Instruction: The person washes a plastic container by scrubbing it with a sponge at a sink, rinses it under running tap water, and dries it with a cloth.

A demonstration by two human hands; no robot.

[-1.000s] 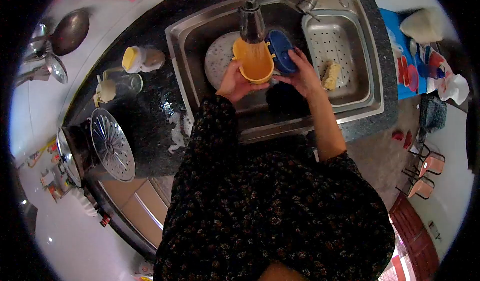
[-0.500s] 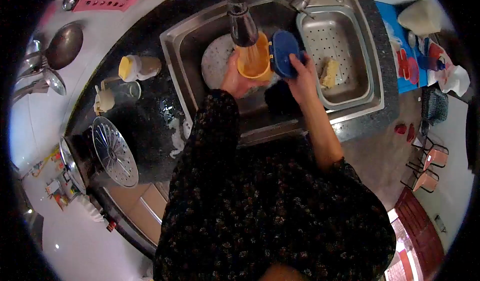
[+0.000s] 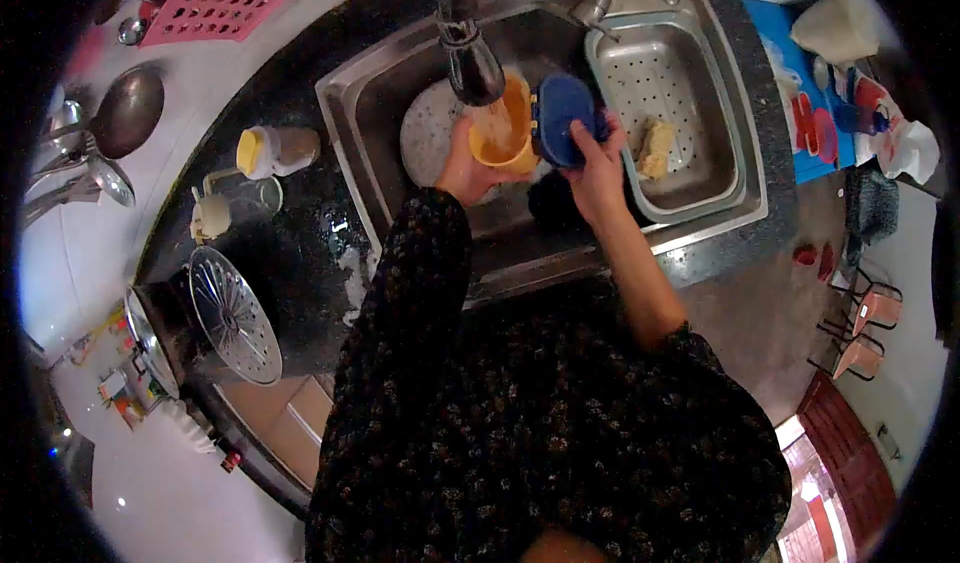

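Under the running faucet [image 3: 474, 68], my left hand [image 3: 464, 170] is closed around a yellow container [image 3: 505, 148] with water pouring into it. A blue lid [image 3: 565, 118] seems joined to the container's right side. My right hand [image 3: 598, 175] grips that lid, thumb on its face and the other fingers mostly hidden behind it. Below them in the sink basin [image 3: 375, 178] lies a round, speckled pale plate [image 3: 424, 138] with suds, partly covered by my left hand. A dark object [image 3: 560, 201] sits beneath my right hand; its kind is unclear.
A perforated steel tray [image 3: 690, 168] with a yellow sponge [image 3: 655, 150] fills the sink's right side. Jars [image 3: 290, 150] and a slotted steel disc [image 3: 235, 315] are on the dark counter to the left. Ladles [image 3: 130, 113] and a pink basket [image 3: 215, 8] are at the upper left.
The view has shifted slightly. The blue lid is turned a little more toward me and the container tilts slightly under the stream. Both hands keep their hold.
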